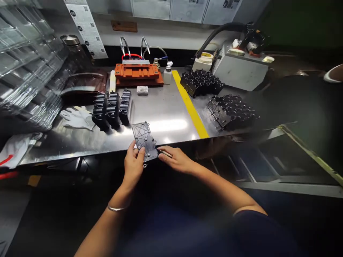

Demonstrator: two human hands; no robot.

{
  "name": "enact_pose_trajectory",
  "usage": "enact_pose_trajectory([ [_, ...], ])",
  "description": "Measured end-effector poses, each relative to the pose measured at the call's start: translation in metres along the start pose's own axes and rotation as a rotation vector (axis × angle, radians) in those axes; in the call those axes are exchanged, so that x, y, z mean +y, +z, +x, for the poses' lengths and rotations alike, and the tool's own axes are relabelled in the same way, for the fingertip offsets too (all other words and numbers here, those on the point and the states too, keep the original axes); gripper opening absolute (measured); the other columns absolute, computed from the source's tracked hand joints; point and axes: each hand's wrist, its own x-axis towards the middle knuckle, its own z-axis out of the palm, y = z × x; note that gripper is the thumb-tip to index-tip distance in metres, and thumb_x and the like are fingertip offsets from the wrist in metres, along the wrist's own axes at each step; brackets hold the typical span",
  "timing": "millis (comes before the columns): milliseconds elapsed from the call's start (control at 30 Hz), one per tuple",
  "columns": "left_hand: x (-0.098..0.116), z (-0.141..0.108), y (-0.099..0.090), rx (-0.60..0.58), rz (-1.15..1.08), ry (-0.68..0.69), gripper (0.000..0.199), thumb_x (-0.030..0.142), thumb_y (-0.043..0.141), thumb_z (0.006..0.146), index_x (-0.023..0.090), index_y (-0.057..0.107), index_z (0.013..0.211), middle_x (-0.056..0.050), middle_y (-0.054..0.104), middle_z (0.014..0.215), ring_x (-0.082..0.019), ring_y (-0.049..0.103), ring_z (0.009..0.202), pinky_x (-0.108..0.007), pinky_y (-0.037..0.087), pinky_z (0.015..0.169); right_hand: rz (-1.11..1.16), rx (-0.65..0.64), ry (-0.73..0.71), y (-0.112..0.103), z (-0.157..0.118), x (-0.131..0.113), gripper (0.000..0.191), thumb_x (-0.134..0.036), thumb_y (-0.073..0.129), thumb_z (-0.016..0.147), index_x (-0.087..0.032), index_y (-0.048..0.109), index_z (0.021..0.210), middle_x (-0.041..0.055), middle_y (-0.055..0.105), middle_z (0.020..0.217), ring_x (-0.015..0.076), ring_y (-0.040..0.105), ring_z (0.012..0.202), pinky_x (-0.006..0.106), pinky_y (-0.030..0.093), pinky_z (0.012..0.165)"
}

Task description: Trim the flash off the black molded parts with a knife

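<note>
My left hand (134,162) is closed on the left edge of a grey ribbed metal cover plate (142,134), its thumb on the face. The plate is tilted at the front edge of the bench and has several small screw bosses. My right hand (175,159) pinches a thin, light-coloured stick-like tool (164,153), with its dark tip against the plate's right edge. What kind of tip it has is too small to tell. Behind the plate, to the left, black ribbed housings (113,109) stand in a row on the bench.
The steel bench (160,107) carries an orange fixture (138,73), a small bottle (167,74) and a white block (142,90). Right of the yellow tape (190,107) lie two groups of black parts (200,82). White gloves (76,117) and stacked clear trays (26,67) are at left.
</note>
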Motion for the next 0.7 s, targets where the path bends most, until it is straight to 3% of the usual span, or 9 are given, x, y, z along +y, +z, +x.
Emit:
enact_pose_trajectory([
  [100,-0.002,-0.009,-0.026,-0.045,-0.151,-0.074,0.088,0.049,0.079,0.068,0.006,0.048,0.138,-0.002,0.071,0.071,-0.017,0.067,0.066,-0.029,0.053,0.068,-0.058,0.024,-0.012,-0.002,0.015,-0.002,0.046,-0.050,0.034,0.100,-0.021,0.069,0.108,0.0048,0.073,0.096,0.0181,0.066,0.085,0.029,0.047,0.077],
  [267,-0.005,-0.037,-0.053,-0.046,-0.121,-0.154,0.079,0.048,0.079,0.070,0.007,0.056,0.134,0.004,0.063,0.056,-0.011,0.057,0.049,-0.022,0.044,0.050,-0.374,-0.004,-0.046,-0.004,0.049,0.001,0.030,-0.033,0.041,0.099,-0.021,0.068,0.106,0.0058,0.074,0.101,0.0192,0.065,0.089,0.028,0.043,0.076],
  [467,-0.010,-0.056,-0.060,-0.076,-0.104,-0.186,0.073,0.045,0.076,0.074,0.006,0.059,0.134,0.009,0.049,0.046,-0.005,0.038,0.040,-0.019,0.030,0.043,-0.839,-0.045,0.000,0.013,0.058,-0.018,0.040,-0.040,0.032,0.103,-0.017,0.064,0.093,0.0093,0.072,0.083,0.0203,0.061,0.070,0.031,0.027,0.062],
  [700,-0.012,-0.057,-0.062,-0.119,-0.129,-0.194,0.071,0.044,0.073,0.078,0.007,0.057,0.137,0.008,0.048,0.048,-0.006,0.037,0.042,-0.020,0.030,0.044,-0.970,-0.036,-0.062,0.016,0.066,-0.021,0.042,-0.039,0.036,0.103,-0.017,0.067,0.084,0.0085,0.074,0.086,0.0168,0.059,0.067,0.030,0.021,0.058],
])
